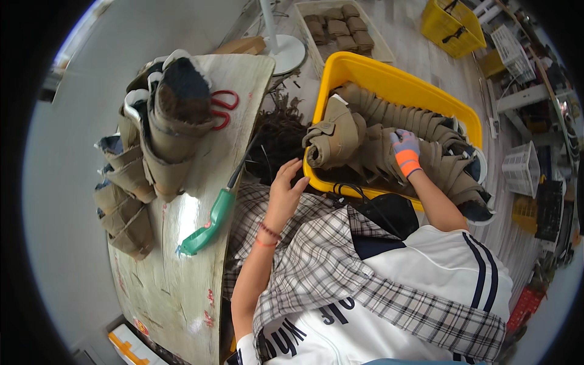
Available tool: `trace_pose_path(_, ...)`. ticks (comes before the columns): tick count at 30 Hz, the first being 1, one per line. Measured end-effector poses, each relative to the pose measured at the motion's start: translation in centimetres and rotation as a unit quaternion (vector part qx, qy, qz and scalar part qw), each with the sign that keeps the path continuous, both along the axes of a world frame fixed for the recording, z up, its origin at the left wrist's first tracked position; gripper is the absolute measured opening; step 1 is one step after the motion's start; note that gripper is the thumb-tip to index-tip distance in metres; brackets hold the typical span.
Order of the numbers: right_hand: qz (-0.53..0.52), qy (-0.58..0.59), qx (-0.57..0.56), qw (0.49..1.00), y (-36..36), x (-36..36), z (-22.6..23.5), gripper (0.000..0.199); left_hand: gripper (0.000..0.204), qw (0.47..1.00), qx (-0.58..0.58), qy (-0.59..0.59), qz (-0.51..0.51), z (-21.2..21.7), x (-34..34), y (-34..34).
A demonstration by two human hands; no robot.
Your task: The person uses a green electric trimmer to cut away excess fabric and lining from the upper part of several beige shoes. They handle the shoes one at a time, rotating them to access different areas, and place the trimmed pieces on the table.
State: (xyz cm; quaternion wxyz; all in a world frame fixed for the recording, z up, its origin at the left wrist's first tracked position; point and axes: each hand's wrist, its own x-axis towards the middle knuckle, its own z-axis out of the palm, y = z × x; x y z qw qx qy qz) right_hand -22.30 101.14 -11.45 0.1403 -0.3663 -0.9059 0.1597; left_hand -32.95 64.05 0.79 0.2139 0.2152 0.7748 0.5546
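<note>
My left hand (pixel 283 194), bare with bracelets at the wrist, has its fingers stretched out and apart beside the rim of a yellow bin (pixel 315 182). Nothing is in it. In the bin, khaki fabric shoe uppers (pixel 438 163) with dark lining lie nested in long rows. My right hand (pixel 406 151), in a grey and orange glove, is closed on the nearer row; its fingertips are partly hidden among the folds. One folded upper (pixel 336 135) leans over the bin's left side, close to my left hand.
On the table (pixel 182 304) to my left stand more stacked uppers (pixel 176 115), red-handled scissors (pixel 224 111) and a green corded hand tool (pixel 210 224). Dark scraps (pixel 280 137) heap between table and bin. Beyond are a white tray (pixel 377 42) of khaki bundles and a yellow basket (pixel 450 30).
</note>
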Motion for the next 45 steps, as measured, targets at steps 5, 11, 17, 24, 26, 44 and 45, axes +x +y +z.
trace_pose_path(5, 0.019, 0.042, -0.361, 0.931, 3.2, -2.9, -8.8, 0.052, 0.046, 0.998, -0.002, 0.047, -0.042, -4.4, -1.2, 4.0)
trace_pose_path(11, 0.030, -0.249, -0.208, 0.945, 1.7, -7.7, -7.5, 0.059, 0.047, 0.986, -0.087, 0.068, -0.125, -4.8, -1.6, 7.2)
trace_pose_path(17, -0.221, -0.160, -0.299, 0.914, -2.9, -8.9, -8.5, 0.057, 0.046, 0.986, -0.137, -0.034, -0.088, -9.1, -1.9, 7.0)
trace_pose_path(24, -0.165, -0.068, -0.702, 0.689, -2.6, -6.8, -8.0, 0.050, 0.050, 0.984, -0.091, -0.103, -0.114, -9.5, -2.3, 7.4)
trace_pose_path(26, -0.077, 0.010, -0.779, 0.622, -5.3, -7.8, -3.4, 0.048, 0.049, 0.992, -0.047, 0.030, -0.113, -11.2, -2.0, 7.3)
trace_pose_path(44, 0.009, 0.223, -0.774, 0.592, -2.9, -1.4, 1.7, 0.039, 0.045, 0.954, 0.102, 0.248, -0.131, 5.9, 1.0, 0.9)
trace_pose_path(45, 0.035, 0.250, -0.750, 0.611, -2.0, -2.1, 1.5, 0.039, 0.043, 0.949, 0.122, 0.261, -0.127, 6.6, 1.1, 0.0)
